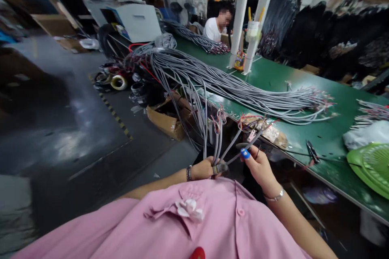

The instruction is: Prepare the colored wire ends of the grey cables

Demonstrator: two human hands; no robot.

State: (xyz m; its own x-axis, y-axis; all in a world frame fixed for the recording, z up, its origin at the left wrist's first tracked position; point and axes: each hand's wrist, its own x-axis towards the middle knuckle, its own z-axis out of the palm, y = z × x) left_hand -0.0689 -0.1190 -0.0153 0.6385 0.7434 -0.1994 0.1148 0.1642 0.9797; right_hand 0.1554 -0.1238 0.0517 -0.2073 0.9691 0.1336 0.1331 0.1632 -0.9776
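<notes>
My left hand [209,168] is closed around several grey cables [217,145] close to my pink shirt, with tape wrapped on its fingers. Thin red and white wires fan out from the cable ends above it. My right hand [258,168] has blue tape [245,153] on a fingertip and pinches one grey cable [253,141] near its stripped end. That cable runs down to my left hand. Beyond them, a long bundle of grey cables [225,79] lies over the green table [304,141], its stripped ends toward the right.
Pliers [312,151] and a green basket [372,166] are on the table at the right. A cardboard box [165,119] stands below its left edge. White posts rise from the table; behind them is a person [212,29] in white.
</notes>
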